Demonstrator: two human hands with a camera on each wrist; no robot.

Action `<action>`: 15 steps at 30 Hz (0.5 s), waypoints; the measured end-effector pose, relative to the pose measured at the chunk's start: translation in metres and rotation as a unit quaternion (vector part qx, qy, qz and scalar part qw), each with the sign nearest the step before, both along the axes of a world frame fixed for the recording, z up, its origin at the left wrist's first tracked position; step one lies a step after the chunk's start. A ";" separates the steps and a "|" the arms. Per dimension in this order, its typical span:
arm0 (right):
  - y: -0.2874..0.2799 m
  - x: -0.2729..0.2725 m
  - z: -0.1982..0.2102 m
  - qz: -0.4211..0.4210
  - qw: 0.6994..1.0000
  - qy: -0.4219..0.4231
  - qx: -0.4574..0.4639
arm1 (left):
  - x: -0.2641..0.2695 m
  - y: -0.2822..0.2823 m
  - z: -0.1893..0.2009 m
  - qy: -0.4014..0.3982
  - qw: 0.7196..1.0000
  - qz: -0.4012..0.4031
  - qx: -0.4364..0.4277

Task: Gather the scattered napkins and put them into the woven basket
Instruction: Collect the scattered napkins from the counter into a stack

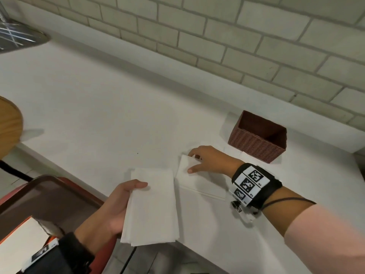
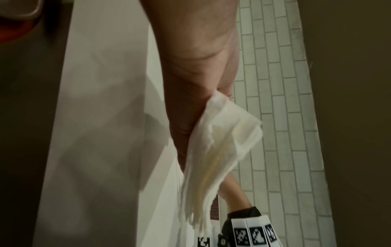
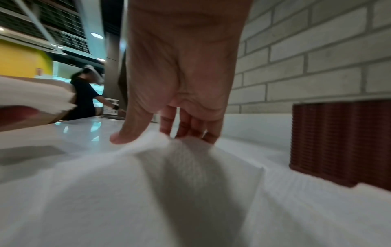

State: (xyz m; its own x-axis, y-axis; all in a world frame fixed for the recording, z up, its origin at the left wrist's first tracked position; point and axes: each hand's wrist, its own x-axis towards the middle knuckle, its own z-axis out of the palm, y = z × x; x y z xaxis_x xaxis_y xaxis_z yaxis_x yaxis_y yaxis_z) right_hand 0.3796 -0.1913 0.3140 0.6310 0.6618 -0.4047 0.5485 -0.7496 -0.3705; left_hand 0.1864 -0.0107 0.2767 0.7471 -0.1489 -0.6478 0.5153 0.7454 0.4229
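My left hand grips a stack of white napkins above the counter's front edge, thumb on top; the left wrist view shows the stack fanned out beyond my palm. My right hand pinches the far corner of another white napkin lying on the counter, lifting that corner between thumb and fingers. The napkin fills the lower right wrist view. The reddish-brown woven basket stands empty against the brick wall, just right of my right hand, and its wall shows nearby.
A white counter runs along a brick wall. A brown tray sits below the counter edge at lower left, a round wooden tabletop at left. More white napkins lie in front of the basket. A person stands in the background.
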 end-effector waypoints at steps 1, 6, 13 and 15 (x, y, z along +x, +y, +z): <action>-0.002 -0.002 -0.001 0.009 0.999 -0.024 -0.022 | 0.001 0.000 0.000 -0.001 1.000 0.000 0.006; -0.004 -0.011 -0.012 0.010 0.995 -0.062 -0.079 | 0.007 -0.002 0.000 -0.017 1.000 -0.005 0.026; -0.003 -0.015 -0.010 -0.062 0.996 0.012 -0.067 | 0.014 -0.006 0.002 -0.049 0.998 -0.027 0.016; -0.002 -0.015 -0.010 -0.047 0.993 -0.007 -0.105 | 0.014 -0.008 0.003 -0.050 0.998 -0.039 0.011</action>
State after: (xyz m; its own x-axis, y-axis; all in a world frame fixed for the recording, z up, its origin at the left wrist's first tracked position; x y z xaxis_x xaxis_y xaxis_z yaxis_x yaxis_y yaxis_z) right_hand 0.3651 -0.1934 0.3037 0.6920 0.5021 -0.5188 0.4766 -0.8574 -0.1942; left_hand 0.2006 -0.0182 0.2793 0.7950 -0.1957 -0.5741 0.5254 0.6952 0.4905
